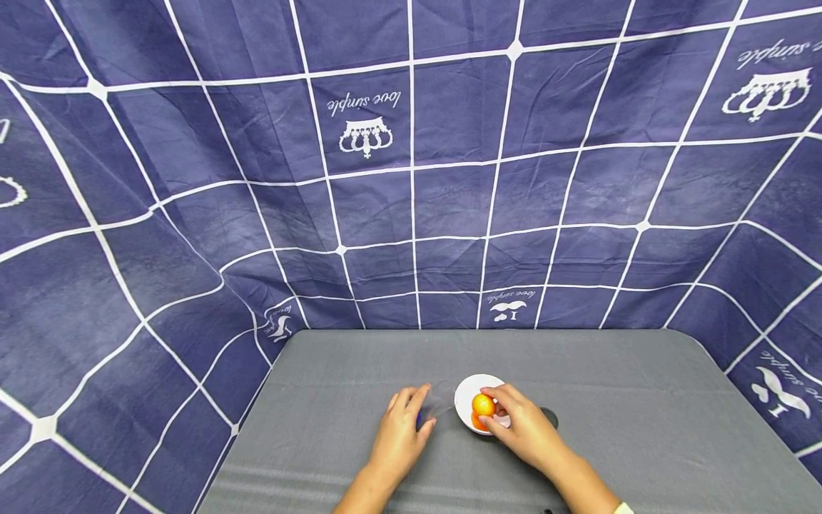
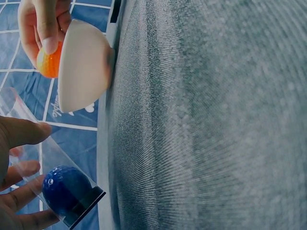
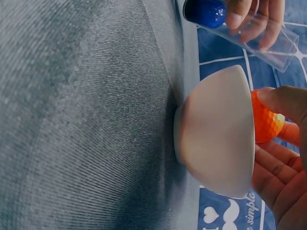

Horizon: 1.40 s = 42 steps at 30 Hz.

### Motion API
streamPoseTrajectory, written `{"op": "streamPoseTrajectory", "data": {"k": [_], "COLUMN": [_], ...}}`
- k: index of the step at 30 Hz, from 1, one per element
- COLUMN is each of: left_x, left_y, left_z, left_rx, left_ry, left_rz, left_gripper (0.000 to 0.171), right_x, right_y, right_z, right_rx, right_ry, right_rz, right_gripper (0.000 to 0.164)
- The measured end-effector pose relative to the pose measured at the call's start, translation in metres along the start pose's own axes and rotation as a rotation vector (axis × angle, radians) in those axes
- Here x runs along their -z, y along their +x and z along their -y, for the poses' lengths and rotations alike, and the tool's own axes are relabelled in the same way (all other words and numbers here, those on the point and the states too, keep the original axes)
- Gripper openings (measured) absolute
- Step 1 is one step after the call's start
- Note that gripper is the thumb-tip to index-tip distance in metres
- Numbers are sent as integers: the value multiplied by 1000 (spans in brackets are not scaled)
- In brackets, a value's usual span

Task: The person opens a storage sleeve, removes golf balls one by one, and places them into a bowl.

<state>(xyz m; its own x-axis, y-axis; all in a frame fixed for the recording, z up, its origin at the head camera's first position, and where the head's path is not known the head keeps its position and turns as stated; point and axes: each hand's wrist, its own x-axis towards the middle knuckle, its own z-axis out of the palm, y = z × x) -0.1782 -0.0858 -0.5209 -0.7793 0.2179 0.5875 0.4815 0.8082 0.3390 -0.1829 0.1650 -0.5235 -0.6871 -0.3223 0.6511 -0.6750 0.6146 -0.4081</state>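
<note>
My left hand (image 1: 399,427) grips an upright clear plastic tube (image 2: 33,139), thumb on one side and fingers on the other. At the tube's bottom, on a dark base (image 2: 85,208), is a blue dimpled golf ball (image 2: 67,189). To the right stands a white bowl (image 3: 216,134) on the table. At its mouth my right hand (image 1: 523,421) pinches an orange golf ball (image 1: 484,405) between thumb and fingers. More orange (image 1: 478,422) shows below that ball in the bowl; whether it is a second ball I cannot tell.
A grey cloth-covered table (image 1: 359,357) lies under everything. Part of a dark round thing (image 1: 550,417) shows beyond my right hand. A small black object (image 1: 548,511) is at the bottom edge. Blue checked cloth (image 1: 449,207) hangs behind and at both sides.
</note>
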Motion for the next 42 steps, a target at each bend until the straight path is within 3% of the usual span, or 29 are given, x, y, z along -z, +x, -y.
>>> {"op": "streamPoseTrajectory", "data": {"k": [12, 28, 42], "left_x": [1, -1, -2], "left_y": [-1, -3, -2], "left_z": [0, 3, 4], "left_rx": [19, 15, 37], "left_ry": [-15, -18, -29], "left_rz": [11, 0, -5], "left_gripper": [61, 62, 62], "right_x": [0, -1, -5], "right_y": [4, 7, 8], "right_z": [2, 6, 8], "right_rx": [-8, 7, -29], "right_ry": [-1, -67, 0], "right_rz": [2, 75, 140], "right_gripper": [45, 42, 39]}}
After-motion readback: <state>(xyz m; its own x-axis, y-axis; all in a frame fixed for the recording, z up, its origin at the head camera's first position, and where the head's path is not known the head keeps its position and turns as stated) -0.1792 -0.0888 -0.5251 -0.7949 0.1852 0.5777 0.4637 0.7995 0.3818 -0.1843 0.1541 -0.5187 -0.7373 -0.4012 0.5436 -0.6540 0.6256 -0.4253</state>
